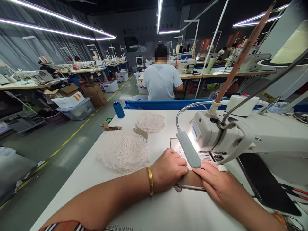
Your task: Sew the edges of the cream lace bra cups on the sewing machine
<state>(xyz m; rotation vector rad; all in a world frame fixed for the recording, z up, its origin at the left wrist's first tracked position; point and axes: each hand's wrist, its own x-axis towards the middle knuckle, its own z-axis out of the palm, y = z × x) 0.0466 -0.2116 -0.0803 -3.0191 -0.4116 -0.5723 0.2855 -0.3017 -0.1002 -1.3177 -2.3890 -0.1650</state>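
Observation:
My left hand [169, 168], with a gold bangle and a ring, lies knuckles up on the white table [154, 208], fingers curled over a flat brown template [189, 183] in front of the sewing machine [231, 134]. My right hand [214, 183] rests flat beside it on the same template, fingers stretched toward the needle area under the lit lamp [189, 149]. What lies under the needle is washed out by the light. A heap of white lace pieces [125, 150] sits just left of my left hand. A second, smaller lace heap [150, 122] lies farther back.
A blue thread cone [118, 109] stands at the table's far left corner, with cardboard scraps [109, 126] near it. A person in a light shirt [161, 80] sits ahead with their back turned. Boxes and bins [77, 102] line the aisle on the left. Red-handled tools [295, 192] lie at right.

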